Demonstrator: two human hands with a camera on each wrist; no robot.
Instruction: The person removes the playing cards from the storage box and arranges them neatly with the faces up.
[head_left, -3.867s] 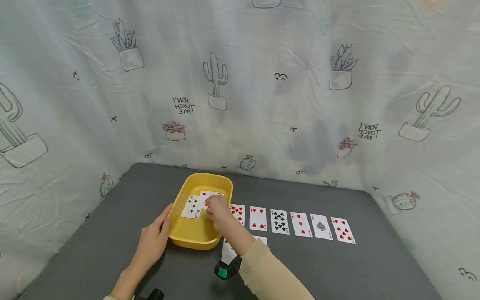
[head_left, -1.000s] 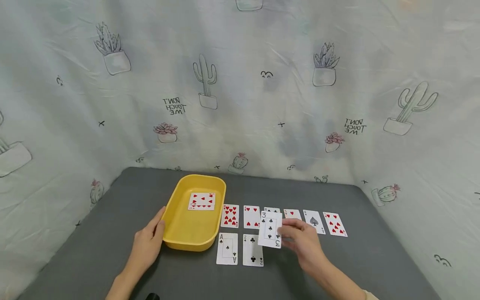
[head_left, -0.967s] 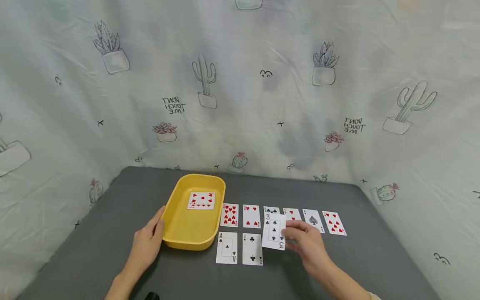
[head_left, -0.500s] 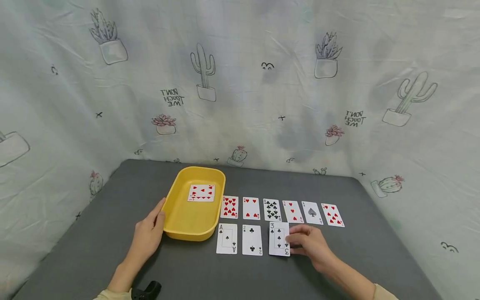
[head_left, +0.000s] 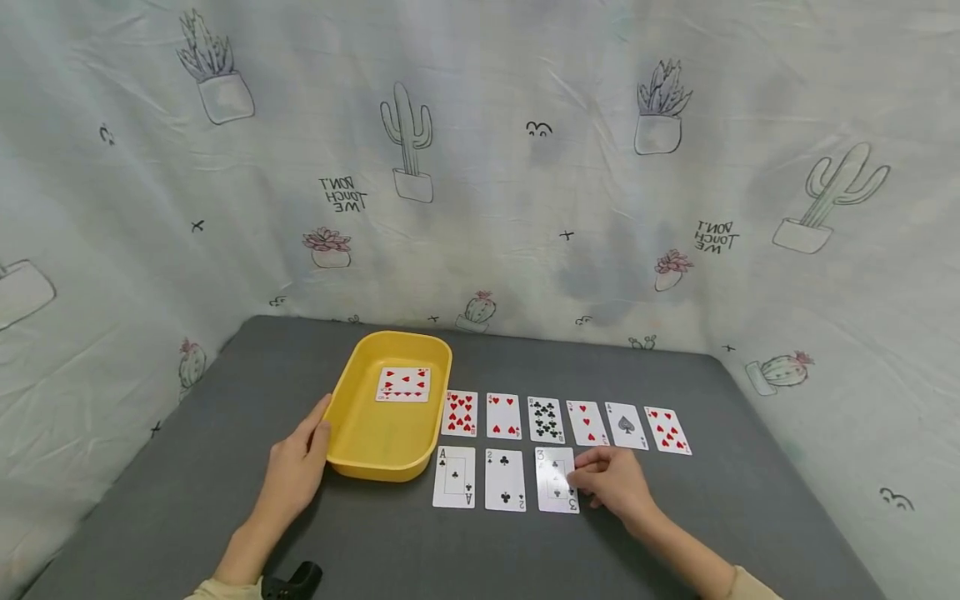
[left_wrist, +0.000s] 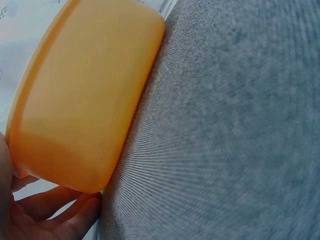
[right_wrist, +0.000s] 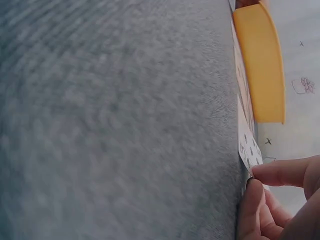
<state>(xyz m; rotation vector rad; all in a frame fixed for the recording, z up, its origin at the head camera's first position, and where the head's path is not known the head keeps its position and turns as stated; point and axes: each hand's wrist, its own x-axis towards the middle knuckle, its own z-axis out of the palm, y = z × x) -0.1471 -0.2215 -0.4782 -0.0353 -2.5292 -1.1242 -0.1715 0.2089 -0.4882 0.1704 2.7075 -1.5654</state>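
Thumb and fingers of my right hand (head_left: 617,483) pinch the right edge of the three of clubs (head_left: 553,492), a white playing card close on the grey table. The right wrist view shows the fingertips (right_wrist: 265,173) at the card's edge. To its left lie the two of clubs (head_left: 504,481) and the ace of clubs (head_left: 454,477), spaced in a row. My left hand (head_left: 295,462) rests against the left side of a yellow tray (head_left: 375,454), fingers touching its outer wall (left_wrist: 85,100). Inside the tray lie overlapping heart cards (head_left: 403,383).
Behind the front row runs a second row of face-up cards: heart cards, including the four of hearts (head_left: 503,417), a club card (head_left: 546,420) and an ace of spades (head_left: 626,426). The tray stands at its left end. A cactus-print curtain (head_left: 480,167) rises behind the grey table (head_left: 420,542).
My right hand has brought the three of clubs from the tray to the right and lowered it beside the two of clubs. My left hand has stayed at the tray.
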